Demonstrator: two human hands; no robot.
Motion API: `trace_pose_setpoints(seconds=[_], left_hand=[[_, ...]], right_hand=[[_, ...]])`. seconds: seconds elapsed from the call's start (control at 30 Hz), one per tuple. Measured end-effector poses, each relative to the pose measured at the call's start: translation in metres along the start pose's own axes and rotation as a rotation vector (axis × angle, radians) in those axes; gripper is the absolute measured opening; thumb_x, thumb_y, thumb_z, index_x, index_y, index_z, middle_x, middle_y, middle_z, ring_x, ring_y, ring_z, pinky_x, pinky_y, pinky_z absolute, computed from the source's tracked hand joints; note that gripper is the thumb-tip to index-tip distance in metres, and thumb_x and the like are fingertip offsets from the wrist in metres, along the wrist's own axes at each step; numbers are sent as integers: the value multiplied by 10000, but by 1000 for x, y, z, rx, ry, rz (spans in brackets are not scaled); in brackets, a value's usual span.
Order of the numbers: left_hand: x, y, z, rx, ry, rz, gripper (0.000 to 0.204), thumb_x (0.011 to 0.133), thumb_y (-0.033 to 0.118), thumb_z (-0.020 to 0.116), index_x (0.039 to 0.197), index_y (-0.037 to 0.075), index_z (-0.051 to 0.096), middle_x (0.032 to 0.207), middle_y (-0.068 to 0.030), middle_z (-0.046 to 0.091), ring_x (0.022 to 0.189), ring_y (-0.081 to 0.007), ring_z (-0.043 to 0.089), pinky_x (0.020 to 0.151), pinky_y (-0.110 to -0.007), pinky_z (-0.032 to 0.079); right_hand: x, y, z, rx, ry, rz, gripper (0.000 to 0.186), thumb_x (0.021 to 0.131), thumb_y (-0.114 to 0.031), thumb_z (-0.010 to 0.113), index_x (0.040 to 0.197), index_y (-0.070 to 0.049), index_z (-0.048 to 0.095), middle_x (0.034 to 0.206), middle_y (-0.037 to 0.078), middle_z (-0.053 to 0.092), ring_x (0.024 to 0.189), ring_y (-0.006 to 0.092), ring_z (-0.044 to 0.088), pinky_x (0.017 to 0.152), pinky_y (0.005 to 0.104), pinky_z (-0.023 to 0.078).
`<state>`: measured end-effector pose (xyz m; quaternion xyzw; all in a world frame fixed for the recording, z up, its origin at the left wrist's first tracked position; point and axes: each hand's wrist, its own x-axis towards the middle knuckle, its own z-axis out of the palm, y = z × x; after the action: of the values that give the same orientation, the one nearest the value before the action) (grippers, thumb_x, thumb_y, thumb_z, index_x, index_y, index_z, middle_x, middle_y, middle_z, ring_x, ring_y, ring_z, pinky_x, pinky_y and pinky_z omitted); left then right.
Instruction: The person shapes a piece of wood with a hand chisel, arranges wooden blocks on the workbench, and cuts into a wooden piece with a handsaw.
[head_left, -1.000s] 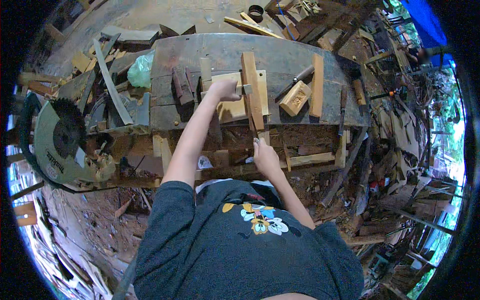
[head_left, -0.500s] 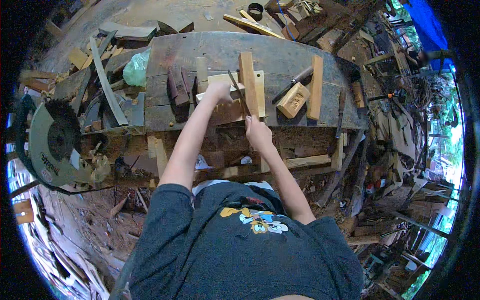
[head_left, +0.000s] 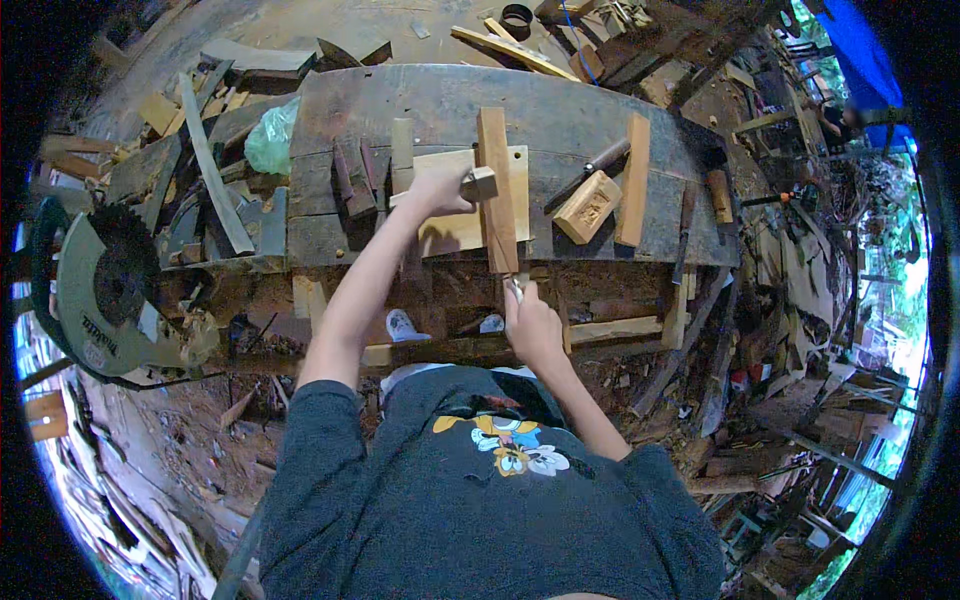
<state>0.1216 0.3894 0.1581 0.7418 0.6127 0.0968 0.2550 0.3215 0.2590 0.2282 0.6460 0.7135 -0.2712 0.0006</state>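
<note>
Clearly, the left hand (head_left: 440,190) has fingers round one pale squared wooden stick (head_left: 484,183); the right hand (head_left: 536,322) grasps one slim silvery metal tool (head_left: 514,288), near two brown oblong wooden bars (head_left: 502,215).

A toothed circular blade (head_left: 122,262) with a pale guard (head_left: 82,292) stands at far left. A crumpled green plastic bag (head_left: 272,138) lies near a curved wooden strip (head_left: 208,165). On the desk (head_left: 580,120), a hollowed wooden block (head_left: 588,210) sits beside a dark-handled tool (head_left: 607,155) and a wooden bar (head_left: 632,180). A blue tarp (head_left: 862,50) hangs at upper right
</note>
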Motion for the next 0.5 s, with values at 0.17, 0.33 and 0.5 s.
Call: trace_pose_setpoints(seconds=[0.17,0.33,0.5], left_hand=[[-1,3,12,214,-23,45,684,487,446,677,1012,66,461,999,-147,520,987,-275,469,855,-423,348],[-44,10,4,312,59,-245,810,483,422,703,1133,78,364,1212,-148,321,1161,-311,257,937,-565,121],[-70,6,16,37,344,-480,622,499,155,714,1054,91,440,1289,-151,147,1062,-332,381,847,-466,342]], right_hand=[[-12,14,12,0,-25,-60,240,831,-244,366,848,-8,400,625,212,546,572,376,540,510,463,425],[-12,19,15,-55,3,-9,220,835,-241,357,845,-27,409,625,208,548,571,364,545,504,461,424],[-16,19,20,-32,11,-21,215,837,-241,351,865,-37,412,618,198,551,563,360,546,501,460,424]])
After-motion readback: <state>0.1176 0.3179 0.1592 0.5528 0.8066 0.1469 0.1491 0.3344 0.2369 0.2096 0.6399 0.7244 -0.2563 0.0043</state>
